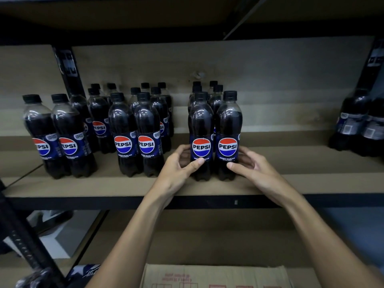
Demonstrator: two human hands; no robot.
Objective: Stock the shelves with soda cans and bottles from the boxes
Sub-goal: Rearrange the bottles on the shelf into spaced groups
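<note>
While upright, bottles (201, 125) between left hand (178, 165), right hand (252, 166)

Two arms in view, both bare from the hands down to the bottom frame edge. Left hand (178, 165) and right hand (255, 167) uncovered. Left forearm (133, 225) is slim, with long tendon ridges running up toward the wrist. Right forearm (324, 235) is slim with a smoother contour, its edges slightly blurred. Fingers long and narrow. Left thumbnail (201, 160) is cut short.
</note>
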